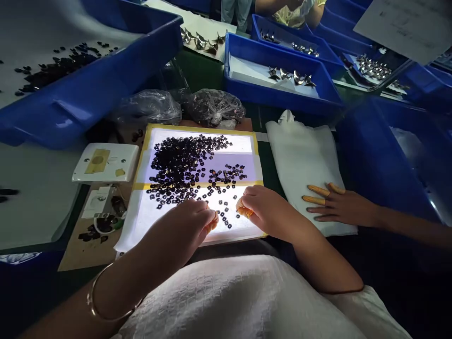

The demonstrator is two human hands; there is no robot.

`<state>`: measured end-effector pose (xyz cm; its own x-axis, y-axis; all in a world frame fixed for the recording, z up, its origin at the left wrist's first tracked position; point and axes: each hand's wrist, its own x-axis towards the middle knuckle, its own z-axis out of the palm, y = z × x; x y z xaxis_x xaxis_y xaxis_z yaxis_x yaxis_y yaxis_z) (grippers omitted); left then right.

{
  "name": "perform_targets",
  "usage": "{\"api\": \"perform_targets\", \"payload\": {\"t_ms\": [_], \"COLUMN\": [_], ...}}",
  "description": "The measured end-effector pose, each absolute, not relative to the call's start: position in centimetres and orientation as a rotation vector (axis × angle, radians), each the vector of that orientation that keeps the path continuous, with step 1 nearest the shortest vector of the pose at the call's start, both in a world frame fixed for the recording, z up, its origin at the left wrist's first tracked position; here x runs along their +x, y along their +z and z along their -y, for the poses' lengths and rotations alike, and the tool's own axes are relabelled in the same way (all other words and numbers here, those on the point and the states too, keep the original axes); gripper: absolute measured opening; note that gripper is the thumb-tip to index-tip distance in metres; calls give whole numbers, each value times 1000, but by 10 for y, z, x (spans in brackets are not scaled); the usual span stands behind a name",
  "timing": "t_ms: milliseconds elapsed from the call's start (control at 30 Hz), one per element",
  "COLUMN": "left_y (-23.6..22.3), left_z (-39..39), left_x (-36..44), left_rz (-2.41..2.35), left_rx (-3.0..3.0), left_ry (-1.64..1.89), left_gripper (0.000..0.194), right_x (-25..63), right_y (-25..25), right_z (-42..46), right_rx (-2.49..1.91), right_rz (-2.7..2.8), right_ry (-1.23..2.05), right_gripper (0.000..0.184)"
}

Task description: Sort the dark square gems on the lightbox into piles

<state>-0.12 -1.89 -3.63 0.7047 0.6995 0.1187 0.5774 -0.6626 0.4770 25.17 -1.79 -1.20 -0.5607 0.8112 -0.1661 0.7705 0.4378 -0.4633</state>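
Note:
A lit white panel (247,141) edged with yellow tape lies before me, with many small dark pieces (176,162) heaped on its upper left and thinning toward the right. Low over the panel's front part, my left hand (196,219) is closed, fingers curled and tips pressed together. Across from it my right hand (263,207) is also closed, wearing yellow finger covers. Whatever either hand pinches is hidden. A few loose dark pieces (226,219) lie on the bright surface between the two hands.
Another person's hand (332,205) with yellow finger covers rests on a white cloth (303,150) at the right. Blue trays (282,101) with shiny metal parts stand behind. A large blue bin (88,89) is at left, by plastic bags (215,106) and a white switch box (106,162).

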Motion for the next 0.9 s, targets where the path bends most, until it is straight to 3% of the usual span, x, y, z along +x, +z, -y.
{"api": "perform_targets", "payload": {"t_ms": [433, 700, 900], "left_y": [-51, -44, -32], "left_z": [25, 20, 20], "left_x": [5, 1, -23], "left_rz": [-952, -1023, -1153], "left_rx": [2676, 2572, 2389], "left_ry": [624, 578, 377], "left_gripper": [15, 6, 21], "right_x": [254, 245, 239], "right_y": [-24, -17, -21], "right_z": [39, 39, 34], "right_rx": [-1385, -1416, -1429], "right_rz": [2661, 2647, 2655], "right_ry": [621, 822, 646], "right_gripper": [17, 16, 13]}}
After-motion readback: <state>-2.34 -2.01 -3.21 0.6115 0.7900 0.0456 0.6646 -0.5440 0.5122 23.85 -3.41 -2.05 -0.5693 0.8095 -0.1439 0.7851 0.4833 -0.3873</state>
